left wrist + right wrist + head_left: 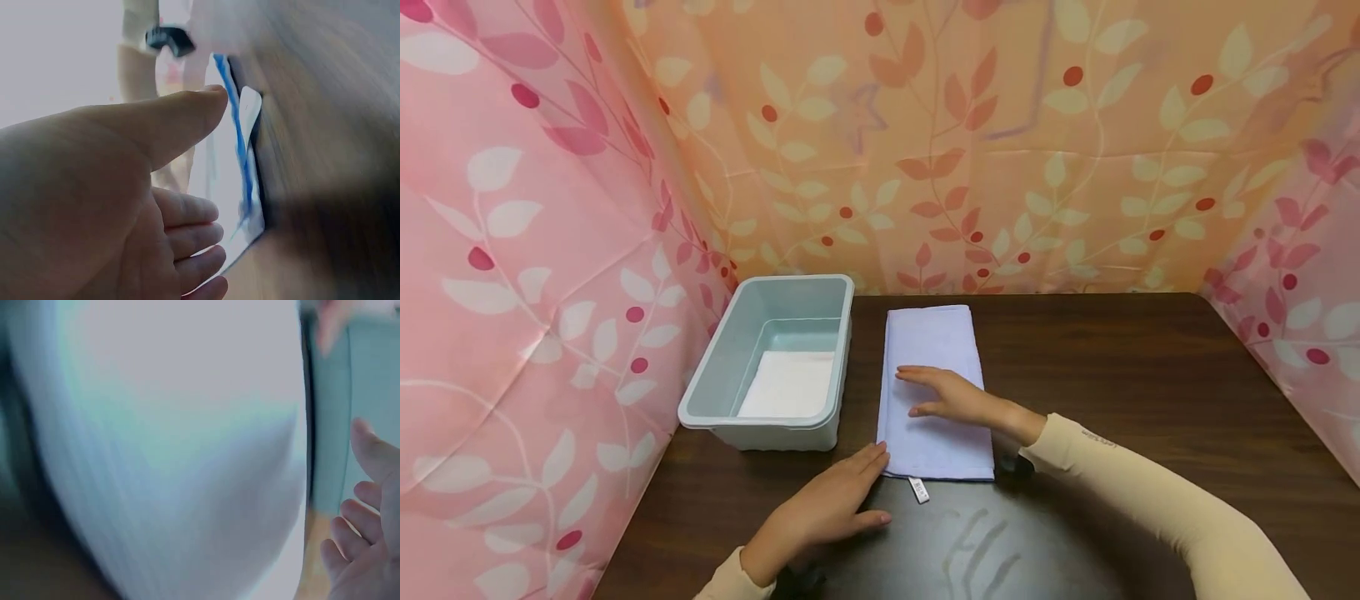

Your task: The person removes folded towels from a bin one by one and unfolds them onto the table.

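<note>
A pale lavender folded towel (pixel 934 346) lies lengthwise on the table, a small white tag (pixel 919 490) sticking out from its near edge. At its near left corner is my left hand (pixel 831 504), fingers straight with the fingertips right at the edge and the thumb spread apart. The left wrist view shows that hand's palm side beside the towel's layered edge (pixel 247 181), which has a blue line along it. My right hand (pixel 955 398) is over the middle of the towel, fingers extended and thumb apart, gripping nothing. In the right wrist view the towel (pixel 187 425) appears large and blurred.
Left of the towel stands a light blue-green plastic basin (pixel 760 422) with a folded white cloth (pixel 786 383) lying at its bottom. The dark wood-grain table (pixel 1097 358) reaches a floral curtain (pixel 925 167) behind and pink floral curtains on both sides.
</note>
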`<state>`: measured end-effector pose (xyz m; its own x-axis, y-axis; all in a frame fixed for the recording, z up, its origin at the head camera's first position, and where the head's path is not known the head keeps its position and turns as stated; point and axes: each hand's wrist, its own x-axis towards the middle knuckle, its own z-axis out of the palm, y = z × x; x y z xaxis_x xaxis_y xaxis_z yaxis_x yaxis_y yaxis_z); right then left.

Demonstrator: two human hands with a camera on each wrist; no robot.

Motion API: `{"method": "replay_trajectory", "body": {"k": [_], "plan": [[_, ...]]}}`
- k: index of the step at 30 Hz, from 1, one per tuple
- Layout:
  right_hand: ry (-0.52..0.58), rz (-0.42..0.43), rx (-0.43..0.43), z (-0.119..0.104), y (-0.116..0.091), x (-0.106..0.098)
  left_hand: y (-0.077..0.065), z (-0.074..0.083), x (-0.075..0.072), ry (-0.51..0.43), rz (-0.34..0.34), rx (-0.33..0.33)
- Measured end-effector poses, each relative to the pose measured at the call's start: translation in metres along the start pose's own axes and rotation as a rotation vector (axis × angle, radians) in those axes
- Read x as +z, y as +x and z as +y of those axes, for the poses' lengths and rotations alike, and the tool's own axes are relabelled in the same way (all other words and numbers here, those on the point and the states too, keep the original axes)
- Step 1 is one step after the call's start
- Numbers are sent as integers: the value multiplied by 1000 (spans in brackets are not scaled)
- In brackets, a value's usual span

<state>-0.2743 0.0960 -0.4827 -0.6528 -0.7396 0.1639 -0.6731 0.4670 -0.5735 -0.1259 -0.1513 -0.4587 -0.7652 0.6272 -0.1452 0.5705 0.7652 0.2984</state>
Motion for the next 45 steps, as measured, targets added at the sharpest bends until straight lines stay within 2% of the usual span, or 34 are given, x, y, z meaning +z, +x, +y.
{"method": "replay_trajectory", "body": {"k": [4,7,16,21,27,32,39,45], "plan": [[10,-55,-43,-25,-9,22,-4,-6,0,-19,2,-16],[-15,-65,-89,-37,-13,35,-8,-9,1,-33,-7,-36],[-148,63,-153,-47,-17,57,-14,-15,0,-83,0,-70],[-169,98,-133,-49,-16,65,-16,-15,-1,-93,0,-79],[-185,127,-89,-52,-18,70,-16,-15,-1,-94,13,-60],[-178,170,-97,-53,-21,69,-16,-15,0,-90,13,-52],[-188,200,-115,-52,-24,68,-14,-16,2,-94,-14,-81],[-163,199,-84,-50,-26,64,-13,-16,3,-91,-29,-90]]}}
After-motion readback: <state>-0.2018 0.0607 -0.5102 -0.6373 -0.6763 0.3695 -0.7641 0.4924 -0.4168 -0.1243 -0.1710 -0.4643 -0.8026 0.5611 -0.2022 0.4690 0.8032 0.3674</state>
